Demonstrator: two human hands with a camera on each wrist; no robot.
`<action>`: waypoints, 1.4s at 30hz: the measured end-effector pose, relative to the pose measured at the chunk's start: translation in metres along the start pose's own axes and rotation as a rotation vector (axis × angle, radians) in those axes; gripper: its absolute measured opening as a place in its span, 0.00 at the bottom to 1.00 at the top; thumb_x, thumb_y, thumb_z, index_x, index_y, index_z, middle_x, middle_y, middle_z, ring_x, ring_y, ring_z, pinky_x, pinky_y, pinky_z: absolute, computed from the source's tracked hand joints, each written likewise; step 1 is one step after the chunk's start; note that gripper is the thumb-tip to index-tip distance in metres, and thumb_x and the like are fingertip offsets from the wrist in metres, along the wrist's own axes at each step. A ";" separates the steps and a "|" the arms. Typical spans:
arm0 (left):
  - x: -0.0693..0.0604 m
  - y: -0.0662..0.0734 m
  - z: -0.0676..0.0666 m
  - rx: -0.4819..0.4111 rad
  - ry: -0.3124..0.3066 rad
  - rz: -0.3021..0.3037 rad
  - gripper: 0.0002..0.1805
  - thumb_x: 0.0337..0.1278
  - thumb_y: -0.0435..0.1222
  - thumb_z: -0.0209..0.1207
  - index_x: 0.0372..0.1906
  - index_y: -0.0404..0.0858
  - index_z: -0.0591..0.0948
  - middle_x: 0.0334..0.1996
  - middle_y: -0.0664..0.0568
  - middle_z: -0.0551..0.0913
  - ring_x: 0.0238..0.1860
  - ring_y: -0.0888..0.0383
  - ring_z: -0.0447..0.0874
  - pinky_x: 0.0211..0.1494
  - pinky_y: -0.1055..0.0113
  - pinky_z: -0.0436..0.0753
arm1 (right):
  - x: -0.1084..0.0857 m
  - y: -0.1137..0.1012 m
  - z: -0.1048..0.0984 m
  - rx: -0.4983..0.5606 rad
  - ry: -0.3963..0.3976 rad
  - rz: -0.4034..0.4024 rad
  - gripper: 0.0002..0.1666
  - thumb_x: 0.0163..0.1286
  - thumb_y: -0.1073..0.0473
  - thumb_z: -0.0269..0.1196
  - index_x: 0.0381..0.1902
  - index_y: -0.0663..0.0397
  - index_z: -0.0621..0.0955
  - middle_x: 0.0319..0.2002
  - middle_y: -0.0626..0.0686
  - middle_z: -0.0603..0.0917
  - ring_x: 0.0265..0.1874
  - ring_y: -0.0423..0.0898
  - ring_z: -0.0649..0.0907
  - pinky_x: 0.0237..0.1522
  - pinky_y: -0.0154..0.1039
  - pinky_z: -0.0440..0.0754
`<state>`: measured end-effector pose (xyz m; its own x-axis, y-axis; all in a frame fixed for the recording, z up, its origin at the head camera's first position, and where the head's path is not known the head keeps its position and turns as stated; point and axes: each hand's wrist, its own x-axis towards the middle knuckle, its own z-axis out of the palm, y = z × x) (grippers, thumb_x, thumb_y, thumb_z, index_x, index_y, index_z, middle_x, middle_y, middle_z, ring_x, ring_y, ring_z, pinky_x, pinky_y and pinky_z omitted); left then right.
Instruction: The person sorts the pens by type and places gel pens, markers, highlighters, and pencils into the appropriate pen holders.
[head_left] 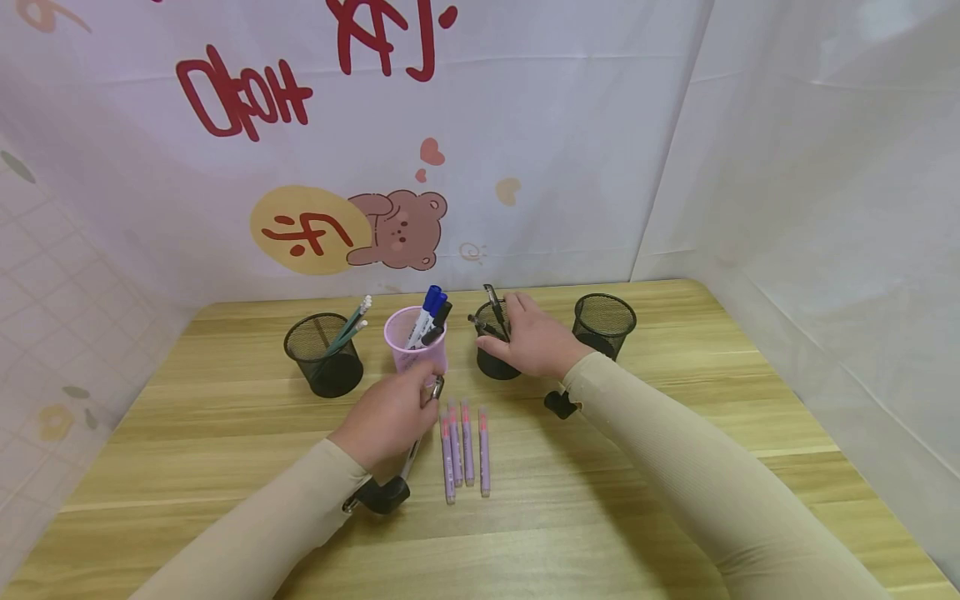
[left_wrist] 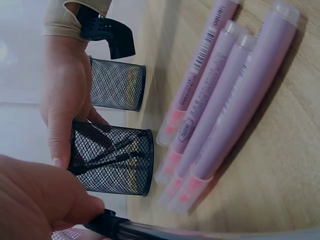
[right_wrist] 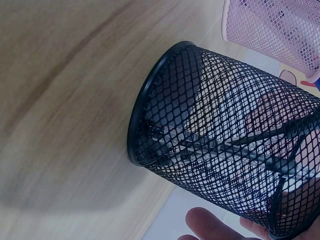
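In the head view my left hand [head_left: 392, 417] pinches a clear-barrelled pen [head_left: 413, 454] with a black cap, just in front of the pink mesh pen cup [head_left: 402, 354]. Its capped end [left_wrist: 112, 224] shows between thumb and fingers in the left wrist view. My right hand [head_left: 536, 337] grips the rim of a black mesh pen cup [head_left: 498, 365], thumb on the left side. Black pens [head_left: 493, 304] lean inside that cup and show through its mesh [right_wrist: 225, 90] in the right wrist view. Several purple highlighters [head_left: 468, 450] lie side by side between the hands.
Blue- and black-capped markers [head_left: 429, 310] stand in the pink cup. A black mesh cup [head_left: 335, 377] with green pencils [head_left: 349, 327] stands at left, another black mesh cup [head_left: 606, 317] at right. A white printed curtain [head_left: 555, 150] hangs behind the wooden table [head_left: 570, 533].
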<state>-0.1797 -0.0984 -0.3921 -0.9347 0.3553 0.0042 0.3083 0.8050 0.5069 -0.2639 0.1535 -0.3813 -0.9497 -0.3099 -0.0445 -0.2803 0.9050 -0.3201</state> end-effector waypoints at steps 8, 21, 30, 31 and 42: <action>0.001 0.005 -0.010 -0.088 0.060 0.032 0.22 0.69 0.36 0.62 0.65 0.43 0.76 0.27 0.55 0.76 0.22 0.60 0.73 0.25 0.65 0.73 | 0.000 0.000 0.000 -0.001 0.000 -0.005 0.63 0.75 0.24 0.53 0.85 0.63 0.48 0.84 0.65 0.52 0.80 0.63 0.65 0.77 0.56 0.69; 0.003 0.016 -0.018 -0.320 0.237 0.122 0.20 0.71 0.35 0.62 0.64 0.42 0.73 0.36 0.51 0.82 0.33 0.58 0.79 0.35 0.67 0.81 | 0.001 0.001 0.001 0.003 0.000 -0.002 0.62 0.75 0.24 0.53 0.85 0.63 0.49 0.84 0.65 0.52 0.80 0.63 0.66 0.77 0.57 0.70; 0.006 0.025 -0.019 -0.444 0.488 0.207 0.22 0.73 0.33 0.62 0.65 0.40 0.70 0.38 0.48 0.82 0.32 0.57 0.81 0.34 0.69 0.80 | 0.001 0.000 0.000 -0.001 0.001 -0.012 0.63 0.75 0.24 0.53 0.85 0.64 0.48 0.84 0.65 0.51 0.79 0.64 0.66 0.77 0.57 0.70; 0.007 0.026 -0.019 -0.460 0.512 0.211 0.22 0.73 0.33 0.62 0.65 0.39 0.70 0.39 0.47 0.82 0.32 0.57 0.81 0.34 0.69 0.80 | 0.000 -0.001 0.000 -0.003 0.001 -0.014 0.63 0.75 0.24 0.53 0.84 0.64 0.48 0.84 0.66 0.51 0.79 0.64 0.66 0.77 0.57 0.70; 0.021 0.034 -0.020 -0.701 0.707 0.261 0.23 0.75 0.29 0.58 0.67 0.33 0.64 0.39 0.45 0.76 0.33 0.59 0.80 0.34 0.74 0.78 | 0.000 0.000 0.000 -0.014 0.002 -0.020 0.64 0.74 0.22 0.51 0.84 0.65 0.48 0.84 0.66 0.51 0.79 0.63 0.66 0.77 0.56 0.70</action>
<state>-0.1921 -0.0733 -0.3575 -0.8134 -0.0641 0.5782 0.5565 0.2037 0.8055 -0.2641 0.1535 -0.3810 -0.9442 -0.3274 -0.0366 -0.3012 0.9027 -0.3073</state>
